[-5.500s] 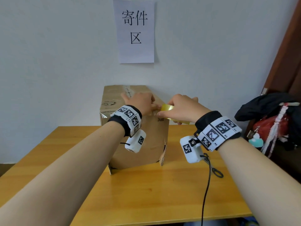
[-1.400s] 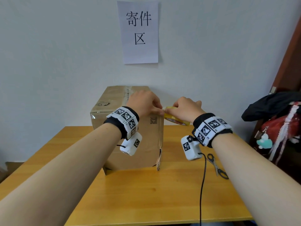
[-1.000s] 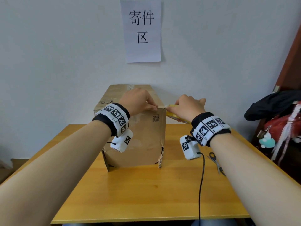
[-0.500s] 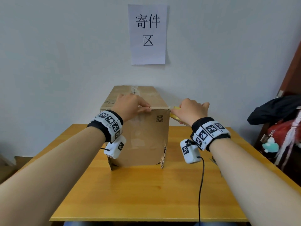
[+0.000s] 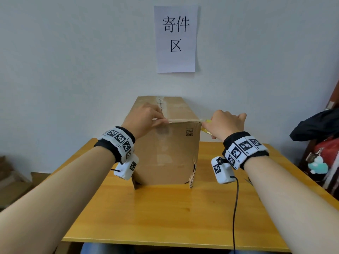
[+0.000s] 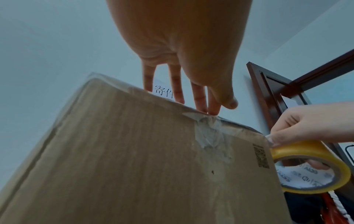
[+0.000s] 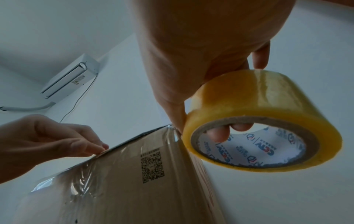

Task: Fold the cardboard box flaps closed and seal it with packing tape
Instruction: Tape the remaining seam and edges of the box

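Only wrist-visible: tape roll's [image 7: 262, 121] printed core

Head view: even, soft daylight, sharp centre, wide-angle bending at the edges. Wrist views: dimmer, bluish, grainy, strongly distorted; each near palm is dark and blurred. Glare streaks the clear tape [image 7: 173, 137] on the box [image 7: 122, 189].
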Available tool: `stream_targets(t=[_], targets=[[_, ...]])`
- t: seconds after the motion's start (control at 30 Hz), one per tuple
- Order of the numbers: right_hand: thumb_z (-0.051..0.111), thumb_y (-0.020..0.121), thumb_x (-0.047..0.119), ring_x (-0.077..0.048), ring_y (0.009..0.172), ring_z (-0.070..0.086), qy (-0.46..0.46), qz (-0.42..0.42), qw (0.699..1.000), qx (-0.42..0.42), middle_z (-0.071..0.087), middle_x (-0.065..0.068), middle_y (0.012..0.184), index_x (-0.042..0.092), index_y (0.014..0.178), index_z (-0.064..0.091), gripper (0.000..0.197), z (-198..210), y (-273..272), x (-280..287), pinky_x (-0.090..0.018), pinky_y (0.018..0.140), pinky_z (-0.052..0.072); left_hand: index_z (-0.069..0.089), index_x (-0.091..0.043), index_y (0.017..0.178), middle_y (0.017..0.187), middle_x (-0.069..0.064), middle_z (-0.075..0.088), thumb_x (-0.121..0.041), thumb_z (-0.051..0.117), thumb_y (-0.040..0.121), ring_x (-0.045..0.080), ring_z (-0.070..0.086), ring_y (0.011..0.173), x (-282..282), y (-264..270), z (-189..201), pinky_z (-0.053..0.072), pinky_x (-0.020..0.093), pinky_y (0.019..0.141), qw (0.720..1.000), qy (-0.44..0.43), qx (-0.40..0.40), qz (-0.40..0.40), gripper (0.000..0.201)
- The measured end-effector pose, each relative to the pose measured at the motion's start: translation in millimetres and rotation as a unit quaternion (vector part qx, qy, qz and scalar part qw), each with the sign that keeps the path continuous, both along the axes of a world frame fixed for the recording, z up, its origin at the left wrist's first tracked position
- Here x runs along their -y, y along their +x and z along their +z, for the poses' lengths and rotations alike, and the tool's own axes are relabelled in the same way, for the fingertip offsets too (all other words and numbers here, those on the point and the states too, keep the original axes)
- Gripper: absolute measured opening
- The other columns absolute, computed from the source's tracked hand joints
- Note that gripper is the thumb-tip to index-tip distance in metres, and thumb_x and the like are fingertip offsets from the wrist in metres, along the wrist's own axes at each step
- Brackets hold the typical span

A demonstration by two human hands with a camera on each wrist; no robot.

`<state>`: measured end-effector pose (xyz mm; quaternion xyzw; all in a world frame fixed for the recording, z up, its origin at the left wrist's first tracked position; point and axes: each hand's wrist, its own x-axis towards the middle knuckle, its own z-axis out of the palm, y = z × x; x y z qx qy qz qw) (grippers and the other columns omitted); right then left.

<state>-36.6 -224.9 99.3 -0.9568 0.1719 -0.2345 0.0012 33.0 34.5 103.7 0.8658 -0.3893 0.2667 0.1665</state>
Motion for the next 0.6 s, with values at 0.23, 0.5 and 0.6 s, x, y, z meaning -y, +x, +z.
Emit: stream_targets(t=[0.23, 0.5, 0.6], targets=[[0.041, 0.093, 0.055, -0.018, 0.061, 0.060, 0.029, 0.007, 1.000, 0.005, 0.063, 0.005, 0.046, 0.018, 0.059, 0.061, 0.054, -3.9, -0.4, 0.5, -0.043, 0.081, 0.025, 0.076, -0.021, 0.074, 0.078, -0.009, 0.064, -0.036, 0.082, 0.077, 0.014, 0.057, 0.082, 15.4, 1.3, -5.3, 0.047, 0.034, 0.072, 0.996, -0.086, -0.021, 0.031, 0.016], [0.042, 0.093, 0.056, -0.018, 0.062, 0.058, 0.033, 0.003, 0.999, 0.007, 0.065, 0.005, 0.049, 0.019, 0.060, 0.061, 0.053, -3.9, -2.4, 0.4, -0.044, 0.083, 0.027, 0.078, -0.038, 0.088, 0.084, -0.024, 0.065, -0.043, 0.078, 0.079, 0.005, 0.058, 0.093, -18.9, 10.8, -9.4, 0.044, 0.039, 0.089, 0.996, -0.075, -0.037, 0.024, 0.010], [0.042, 0.094, 0.054, -0.018, 0.062, 0.058, 0.034, 0.009, 0.999, 0.008, 0.064, 0.005, 0.049, 0.018, 0.061, 0.062, 0.053, -3.3, -1.8, -2.1, -0.044, 0.085, 0.028, 0.078, -0.037, 0.082, 0.082, -0.022, 0.067, -0.050, 0.074, 0.079, 0.008, 0.057, 0.094, -25.5, 10.6, -13.1, 0.046, 0.045, 0.089, 0.992, -0.100, -0.024, 0.067, 0.014]])
